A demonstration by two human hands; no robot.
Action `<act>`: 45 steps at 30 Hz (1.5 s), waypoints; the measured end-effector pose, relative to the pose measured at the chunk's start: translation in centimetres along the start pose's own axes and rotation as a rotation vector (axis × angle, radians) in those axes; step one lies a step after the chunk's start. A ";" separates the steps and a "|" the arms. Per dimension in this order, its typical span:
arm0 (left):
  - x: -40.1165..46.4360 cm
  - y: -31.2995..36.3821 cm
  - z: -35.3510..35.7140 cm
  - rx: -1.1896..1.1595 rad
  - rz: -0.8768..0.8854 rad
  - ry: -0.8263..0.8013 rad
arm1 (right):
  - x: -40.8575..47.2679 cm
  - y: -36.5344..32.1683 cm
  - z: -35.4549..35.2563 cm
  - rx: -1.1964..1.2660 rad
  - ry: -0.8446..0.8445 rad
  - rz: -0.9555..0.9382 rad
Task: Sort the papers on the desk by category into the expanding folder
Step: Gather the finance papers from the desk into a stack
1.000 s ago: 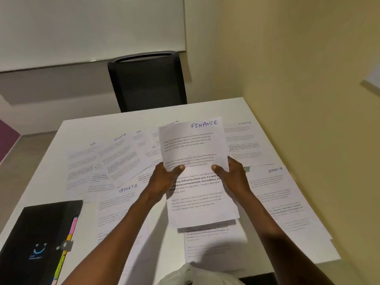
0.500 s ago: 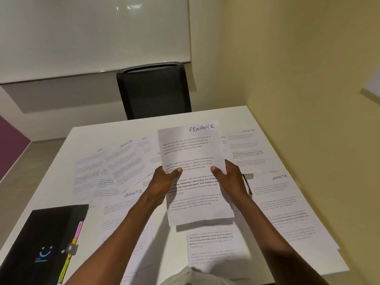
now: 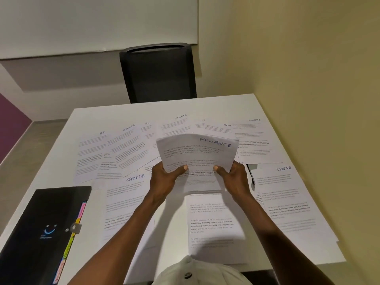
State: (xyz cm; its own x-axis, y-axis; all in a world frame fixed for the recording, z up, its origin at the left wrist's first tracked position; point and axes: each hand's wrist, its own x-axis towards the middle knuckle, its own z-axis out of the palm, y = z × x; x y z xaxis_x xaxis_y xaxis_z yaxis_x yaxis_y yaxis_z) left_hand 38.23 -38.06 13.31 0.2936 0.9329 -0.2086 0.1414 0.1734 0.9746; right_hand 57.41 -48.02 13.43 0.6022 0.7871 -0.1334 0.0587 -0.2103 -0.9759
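A printed sheet headed FINANCE (image 3: 197, 153) is held above the middle of the white desk (image 3: 115, 114), its top tipped away from me. My left hand (image 3: 166, 177) grips its left edge and my right hand (image 3: 232, 177) grips its right edge, thumbs on top. The black expanding folder (image 3: 41, 227) lies shut at the desk's near left corner, coloured tabs along its right side. Several loose sheets cover the desk: one headed SPORTS (image 3: 125, 202) under my left arm, another SPORTS sheet (image 3: 285, 198) at right, an HR sheet (image 3: 90, 153) at far left.
A black chair (image 3: 158, 73) stands behind the desk's far edge. A yellow wall (image 3: 318, 99) runs close along the desk's right side. A whiteboard (image 3: 92, 23) hangs on the far wall. An unlabelled printed sheet (image 3: 211, 225) lies near me between my arms.
The FINANCE sheet has tilted back, its top edge leaning away and flatter. Both hands keep their grip. The view has tipped so more of the desk's far papers show.
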 end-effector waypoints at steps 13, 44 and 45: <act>-1.2 -3.0 1.2 0.045 -0.069 0.048 | -0.8 3.2 0.1 0.057 -0.037 0.107; -1.0 0.7 -12.0 0.080 -0.174 -0.268 | -4.9 -2.0 8.1 -0.245 -0.261 -0.186; -1.3 0.7 -13.6 0.085 -0.190 -0.270 | -5.4 -2.0 9.5 -0.246 -0.262 -0.187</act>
State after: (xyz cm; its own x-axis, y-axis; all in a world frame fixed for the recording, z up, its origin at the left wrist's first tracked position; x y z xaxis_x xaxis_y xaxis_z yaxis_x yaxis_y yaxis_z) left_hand 25.12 -34.90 15.33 0.4928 0.7671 -0.4107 0.2927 0.2983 0.9085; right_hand 46.43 -46.37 14.47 0.3419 0.9393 -0.0282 0.3559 -0.1573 -0.9212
